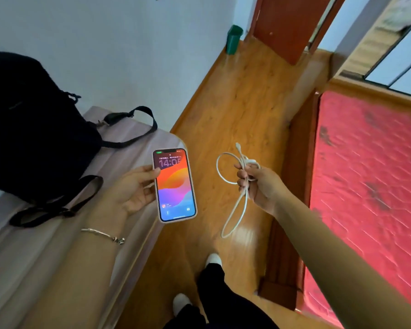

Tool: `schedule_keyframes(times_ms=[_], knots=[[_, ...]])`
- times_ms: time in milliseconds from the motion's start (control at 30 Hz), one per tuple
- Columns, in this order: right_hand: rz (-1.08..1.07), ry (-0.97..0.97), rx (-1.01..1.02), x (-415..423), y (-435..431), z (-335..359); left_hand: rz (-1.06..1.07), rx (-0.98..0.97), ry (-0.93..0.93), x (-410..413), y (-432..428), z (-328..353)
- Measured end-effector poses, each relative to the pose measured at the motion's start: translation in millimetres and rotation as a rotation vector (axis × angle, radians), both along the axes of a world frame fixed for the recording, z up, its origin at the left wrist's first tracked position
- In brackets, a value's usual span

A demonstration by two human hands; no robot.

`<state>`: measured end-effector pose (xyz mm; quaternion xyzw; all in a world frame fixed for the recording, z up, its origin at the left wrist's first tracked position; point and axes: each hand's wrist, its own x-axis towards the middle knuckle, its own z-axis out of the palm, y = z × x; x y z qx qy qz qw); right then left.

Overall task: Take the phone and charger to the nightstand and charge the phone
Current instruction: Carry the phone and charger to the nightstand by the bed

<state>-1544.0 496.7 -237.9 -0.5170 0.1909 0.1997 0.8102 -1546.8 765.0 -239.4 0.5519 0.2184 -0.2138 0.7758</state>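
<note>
Frame centre: pale-cased smartphone with lit colourful screen (175,185) is gripped by left hand (132,189), face up, long axis near vertical, top toward upper frame. Coiled white charging cable (235,186) is clenched in right hand (259,184), loops hanging downward above wooden floor (235,103).

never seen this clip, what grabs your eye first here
The lit phone in the left hand, mid-frame over the wooden floor. Beside it, the right hand grips a looped white charging cable. A bare red mattress fills the right edge.
</note>
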Motion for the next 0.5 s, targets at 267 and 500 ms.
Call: schedule_keyframes(times_ms=[267, 500], knots=[[-0.137, -0.044, 0.029, 34.0, -86.2, 11.5, -0.104, -0.047, -0.004, 82.1, -94.3, 14.7], [-0.196, -0.081, 0.076, 70.5, -136.6, 10.7, -0.164, -0.073, -0.014, 132.0, -150.7, 25.9]])
